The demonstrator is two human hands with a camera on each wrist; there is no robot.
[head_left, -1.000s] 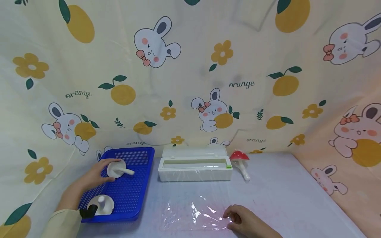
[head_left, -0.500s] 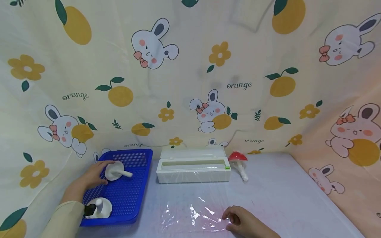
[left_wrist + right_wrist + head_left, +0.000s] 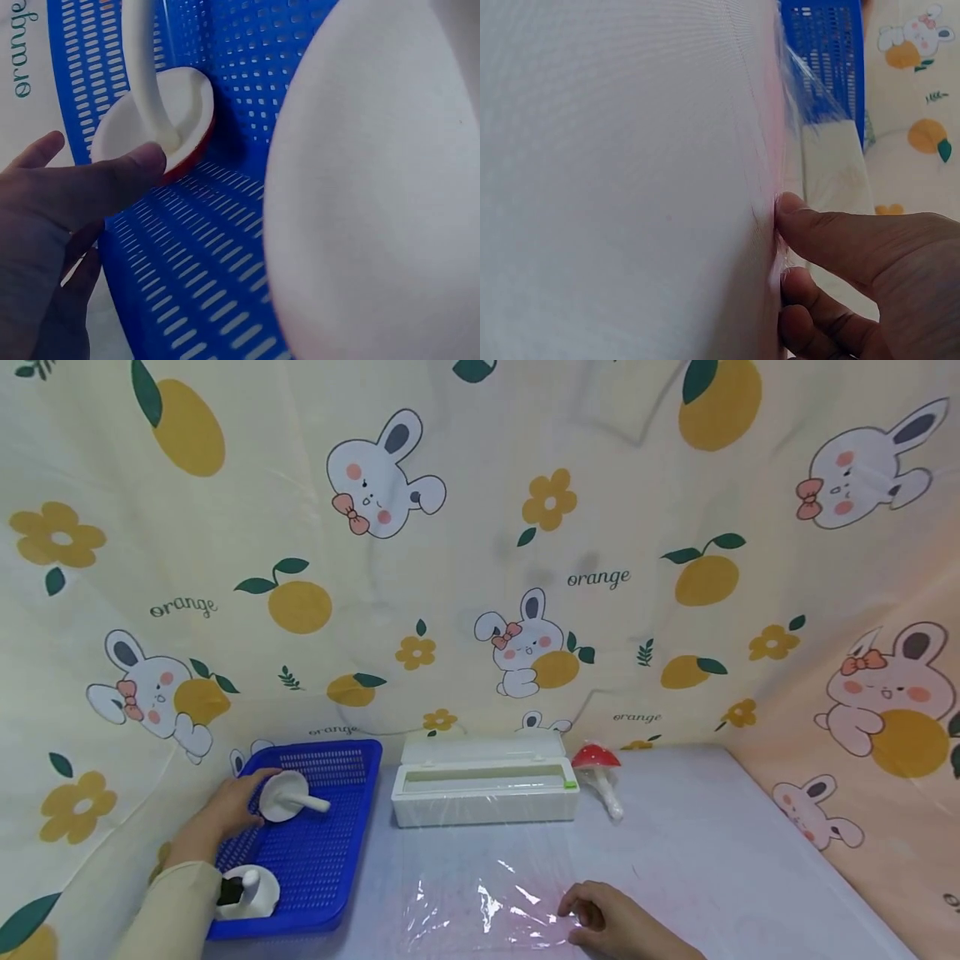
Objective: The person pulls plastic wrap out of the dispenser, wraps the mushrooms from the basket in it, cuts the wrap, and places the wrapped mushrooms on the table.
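Left hand (image 3: 225, 814): fingers pinching mushroom (image 3: 279, 797), blue basket (image 3: 318, 839) beneath. Right hand (image 3: 615, 920): fingers pinching clear film (image 3: 487, 906); white box (image 3: 483, 811) beyond.

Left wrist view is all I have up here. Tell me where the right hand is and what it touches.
Observer: The right hand is at the right edge of the clear film, pinching it between thumb and fingers.
Operator: I get none of that. Name what stands beyond the film.
Observer: A long white box, with its lid raised at the back.
Operator: Now report what sits just to the right of that box.
Observer: A red-capped mushroom lies there, as the head view shows.
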